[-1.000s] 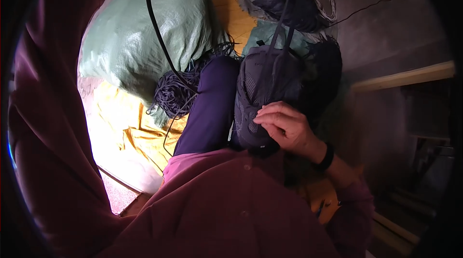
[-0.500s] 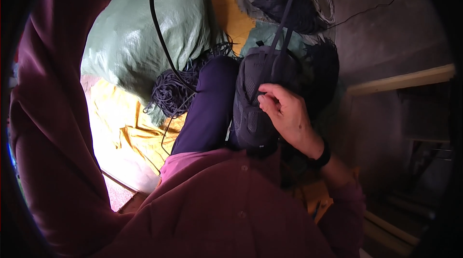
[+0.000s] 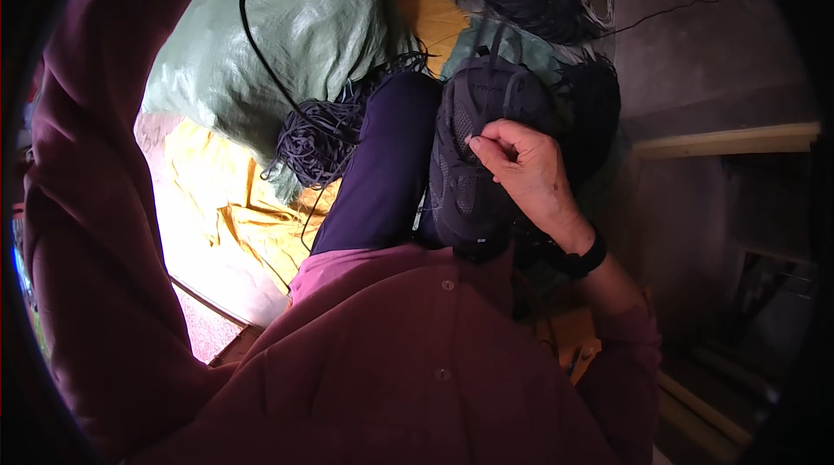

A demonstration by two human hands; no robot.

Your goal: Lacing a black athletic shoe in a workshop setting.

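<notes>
I'd brace the dark shoe (image 3: 463, 191) beside the left thigh (image 3: 382, 157) by its flanks, likely light and pliant, my right hand (image 3: 537, 177) closed in a pinch over it, gripping what I can't tell.

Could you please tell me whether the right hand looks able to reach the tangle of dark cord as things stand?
Probably yes: the tangle lies largely uncovered, though the right hand, which is at the shoe, would have to pass over the leg between them.
</notes>
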